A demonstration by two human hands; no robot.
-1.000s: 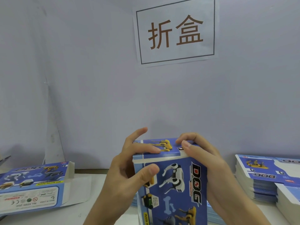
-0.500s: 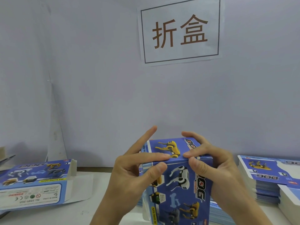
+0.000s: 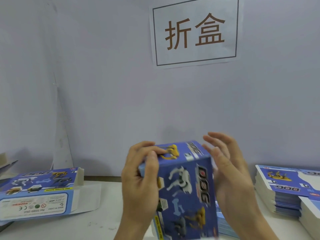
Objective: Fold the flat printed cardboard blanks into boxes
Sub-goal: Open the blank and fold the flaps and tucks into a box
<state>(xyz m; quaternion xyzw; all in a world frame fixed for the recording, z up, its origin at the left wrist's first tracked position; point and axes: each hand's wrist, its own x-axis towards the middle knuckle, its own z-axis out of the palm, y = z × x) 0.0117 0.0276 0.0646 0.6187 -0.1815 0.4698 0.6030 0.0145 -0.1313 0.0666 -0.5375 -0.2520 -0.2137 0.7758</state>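
- A folded blue printed box is held upright at the lower centre of the view, above the white bench.
- The box's top flap, printed with a yellow dog, is seen closed and tilted slightly toward the wall.
- The box's upper left corner is grasped by the left hand, with the thumb laid on the front face and the fingers curled over the top flap.
- The right hand is seen released beside the box's right edge, its fingers spread and loosely bent; because of blur, it cannot be told whether the palm touches the box.
- A second folded box is laid on its side at the left of the bench, with its end flap open toward the middle.
- A stack of flat blanks is seen on the right of the bench, well apart from the held box.
- More flat blanks are partly hidden behind the held box.
- A paper sign with two brown characters is fixed to the wall above.
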